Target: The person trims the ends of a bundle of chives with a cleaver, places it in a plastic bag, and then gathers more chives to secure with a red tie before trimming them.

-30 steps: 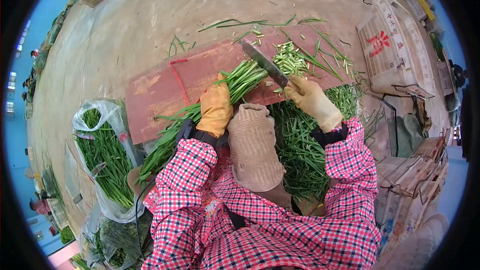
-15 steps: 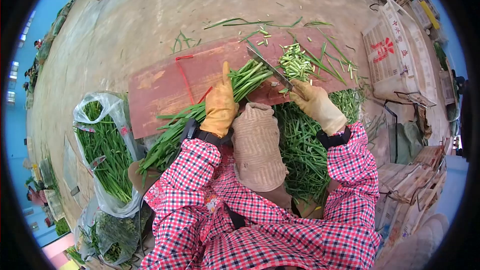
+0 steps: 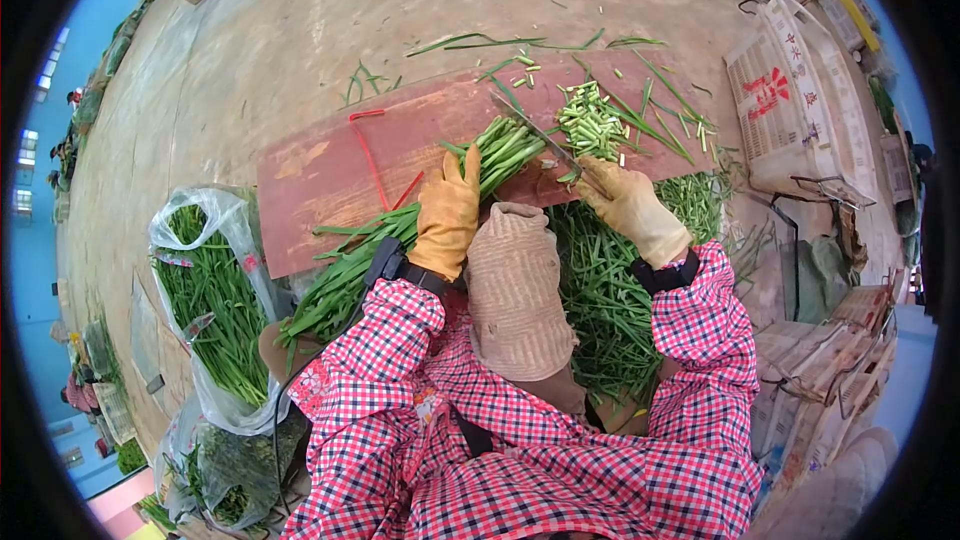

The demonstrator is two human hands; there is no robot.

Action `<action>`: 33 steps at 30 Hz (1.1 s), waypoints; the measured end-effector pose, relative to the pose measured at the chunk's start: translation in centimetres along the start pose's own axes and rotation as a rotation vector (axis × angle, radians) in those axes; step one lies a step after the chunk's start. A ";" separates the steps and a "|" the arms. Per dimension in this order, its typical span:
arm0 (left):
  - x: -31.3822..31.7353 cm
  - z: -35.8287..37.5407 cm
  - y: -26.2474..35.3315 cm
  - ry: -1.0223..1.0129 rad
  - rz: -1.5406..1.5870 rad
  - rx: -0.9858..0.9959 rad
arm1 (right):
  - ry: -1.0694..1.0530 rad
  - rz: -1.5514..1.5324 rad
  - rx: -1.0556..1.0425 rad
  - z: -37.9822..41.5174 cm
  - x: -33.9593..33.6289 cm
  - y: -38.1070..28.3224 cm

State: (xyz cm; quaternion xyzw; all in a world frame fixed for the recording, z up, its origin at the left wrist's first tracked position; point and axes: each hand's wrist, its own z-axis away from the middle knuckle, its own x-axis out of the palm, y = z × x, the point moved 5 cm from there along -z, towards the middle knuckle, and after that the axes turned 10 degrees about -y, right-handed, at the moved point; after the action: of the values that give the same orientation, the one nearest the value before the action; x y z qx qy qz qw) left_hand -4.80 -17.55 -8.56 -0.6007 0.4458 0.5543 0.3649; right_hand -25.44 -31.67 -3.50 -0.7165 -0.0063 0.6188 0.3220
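Note:
My left hand, in a tan glove, presses flat on a long bundle of green stalks lying across a reddish wooden board. In a matching glove, my right hand grips the handle of a cleaver. Its blade rests edge-down on the pale stalk ends of the bundle. A small heap of cut stalk ends lies just right of the blade.
A plastic bag of green stalks sits at my left. A pile of trimmed greens lies below the board's right end. White printed sacks and stacked crates stand at right. Loose stalks are scattered on the concrete floor.
The cleaver came down from a raised position onto the stalk ends. My left hand shifted slightly along the bundle, with the thumb lifted for a moment.

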 end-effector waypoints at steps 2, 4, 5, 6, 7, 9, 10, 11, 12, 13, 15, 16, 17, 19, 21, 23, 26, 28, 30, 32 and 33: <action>0.0 0.0 0.1 -0.077 0.010 -0.014 | 0.054 -0.039 0.020 0.5 0.0 -0.2; -0.3 0.0 0.2 -0.095 0.006 -0.021 | 0.121 -0.050 0.043 1.3 -0.8 -1.0; -0.3 0.0 0.2 -0.077 -0.003 -0.019 | 0.165 -0.085 0.052 1.8 -1.2 -1.5; -0.4 0.0 0.2 -0.060 -0.012 -0.015 | 0.209 -0.122 0.062 2.3 -1.6 -2.3; -0.2 -0.1 0.2 -0.044 -0.012 -0.015 | 0.253 -0.158 0.072 2.8 -2.0 -3.0; 0.2 -0.2 0.1 -0.012 -0.013 -0.013 | 0.191 -0.322 0.125 3.8 -1.9 -4.4; 0.4 -0.2 0.1 -0.015 -0.019 -0.017 | 0.161 -0.403 0.151 4.0 -1.7 -4.7; 0.5 -0.3 0.1 -0.016 -0.024 -0.022 | 0.159 -0.327 0.109 3.8 -1.5 -4.9; 0.4 -0.3 0.1 -0.017 -0.030 -0.027 | 0.157 -0.251 0.067 3.6 -0.9 -4.8; 0.3 -0.4 0.2 -0.026 -0.042 -0.029 | 0.154 -0.174 0.024 3.4 -0.3 -4.8; 0.3 -0.5 0.3 -0.045 -0.065 -0.038 | 0.143 -0.181 0.042 2.7 0.6 -4.5; 0.3 -0.5 0.2 -0.030 -0.069 -0.041 | 0.123 -0.175 0.064 2.5 0.9 -4.4; 0.5 -0.5 0.2 -0.014 -0.072 -0.043 | 0.102 -0.168 0.085 2.2 1.1 -4.3; 0.9 -0.6 0.1 -0.001 -0.090 -0.049 | 0.058 -0.145 0.078 1.7 1.0 -4.2; 1.1 -0.7 0.1 -0.007 -0.119 -0.054 | 0.002 -0.150 0.102 1.1 0.8 -4.2; 1.1 -0.8 0.2 -0.026 -0.149 -0.058 | -0.066 -0.185 0.149 0.6 0.6 -4.2; 0.7 -0.7 0.4 -0.021 -0.164 -0.060 | -0.056 -0.077 0.197 0.1 2.0 -3.3; 0.4 -0.7 0.4 -0.013 -0.175 -0.052 | -0.138 -0.016 0.258 -0.6 2.3 -3.4; 0.2 -0.6 0.4 -0.017 -0.196 -0.039 | -0.202 0.019 0.280 -1.1 2.1 -3.4; -0.1 -0.6 0.5 -0.009 -0.203 -0.031 | -0.251 0.030 0.263 -1.6 1.9 -3.4; -0.2 -0.5 0.5 -0.006 -0.205 -0.027 | -0.244 0.027 0.242 -1.8 1.8 -3.3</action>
State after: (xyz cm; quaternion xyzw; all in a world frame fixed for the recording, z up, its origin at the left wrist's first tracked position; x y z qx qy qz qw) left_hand -5.07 -18.18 -8.26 -0.6466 0.3733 0.5217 0.4127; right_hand -22.15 -29.16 -3.47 -0.5921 0.0388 0.7017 0.3943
